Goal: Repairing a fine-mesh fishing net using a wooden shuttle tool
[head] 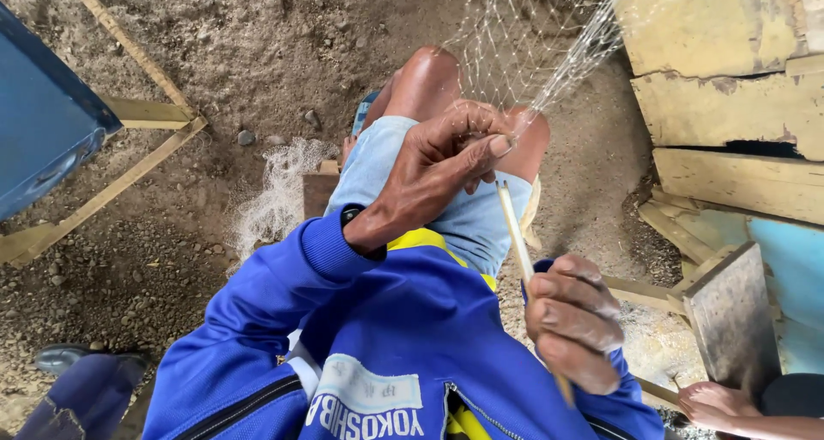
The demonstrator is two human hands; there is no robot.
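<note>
The right hand's [573, 324] grip is closing tight around the lower part of a slim pale netting needle [518, 234], fingers curled fully round it, with the stick's tip angling up toward the other hand. Just above, the left hand [438, 161] is pinching its grip together on a gathered point of the fishing net [532, 54], thumb pressed against fingers right over the knees [429, 79].

The mesh is looking very fine, so if the left pinch is slackening, the held loop is likely slipping free and the tension going out of the net. The needle is thin and flat, probably bamboo or wood; if it is being pushed at an angle it could be snagging neighbouring meshes or bending. The strands are fanning taut from the pinch, so a hard pull is risking a torn thread.

The blue jacket sleeves [283, 294] are looking smooth and synthetic, the shorts [463, 221] pale and soft. A loose white heap of net [279, 191] is lying crumpled on the ground [257, 54], which is gritty earth scattered with small stones. Farther off, weathered wooden planks [730, 105] with flaking yellow paint are lying stacked at the right, and another person's bare foot [712, 401] is showing at the lower right corner.
</note>
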